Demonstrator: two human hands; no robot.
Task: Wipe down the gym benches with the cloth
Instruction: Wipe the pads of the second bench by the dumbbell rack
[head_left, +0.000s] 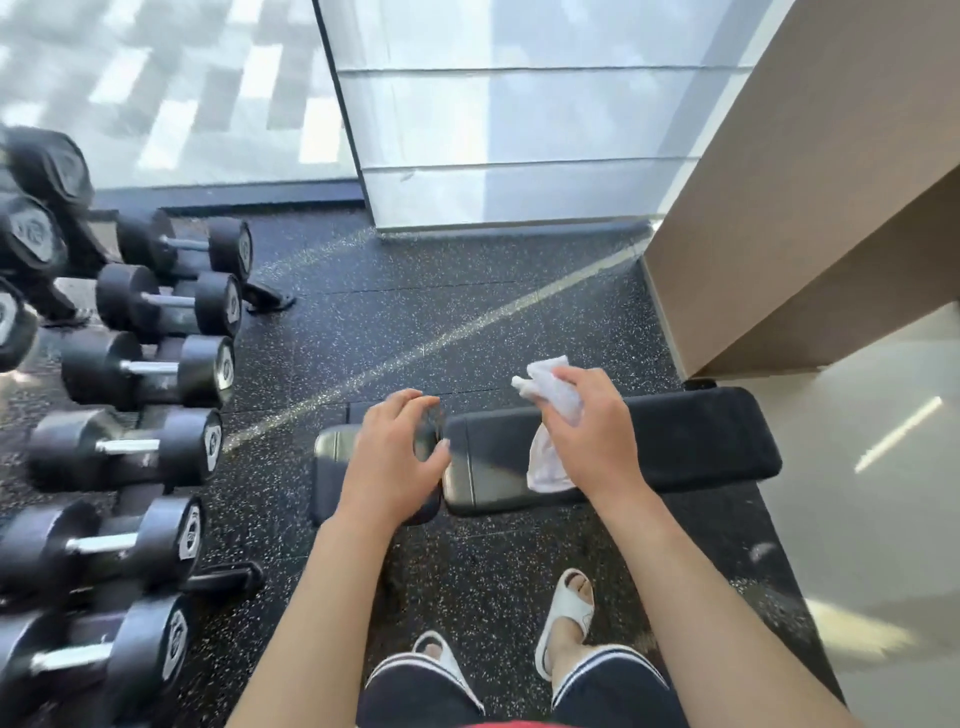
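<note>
While my right hand (587, 431) grips the cloth (550, 415) above the bench (675, 441), nothing is wiped yet.
My left hand (395, 457), fingers loosely curled on the seat pad (332, 467), may block the stroke; the trailing cloth could slip.

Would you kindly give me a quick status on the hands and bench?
Right hand grips white cloth above black padded bench. Left hand curled over bench's seat pad. Nothing blocking.

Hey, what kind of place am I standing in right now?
Most likely a gym's free-weights area. A rack of black dumbbells stands on the left, a padded black bench lies in front of you, and the floor is speckled rubber matting.
</note>
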